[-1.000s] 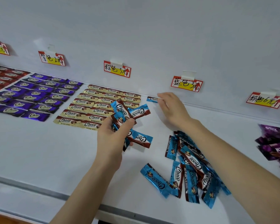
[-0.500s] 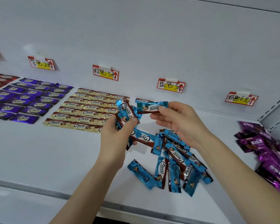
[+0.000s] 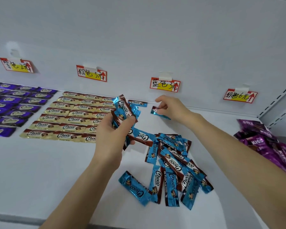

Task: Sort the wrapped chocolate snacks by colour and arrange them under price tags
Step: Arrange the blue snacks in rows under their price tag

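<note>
Chocolate bars on a white shelf (image 3: 40, 171), partly sorted into colour blocks beneath price tags on the back wall.

The left hand (image 3: 112, 138) is raised over the middle of the shelf, its grip closed round a bundle of blue bars (image 3: 124, 109) that fan out above the fingers; the right hand (image 3: 173, 108) is near the back wall, just below the blue price tag (image 3: 165, 84), its grip a pinch on a single blue bar (image 3: 157, 112), tilted and low over the shelf, touching it or not I cannot tell; one placed blue bar (image 3: 137, 103) lies flat at the back edge, just left of that hand, beside the gold bars (image 3: 69, 116) in their neat rows; purple bars (image 3: 15, 104) lie in rows further left; a loose heap of blue bars (image 3: 172, 166) lies between the forearms; magenta packs (image 3: 271, 142) are piled at the right end.
</note>
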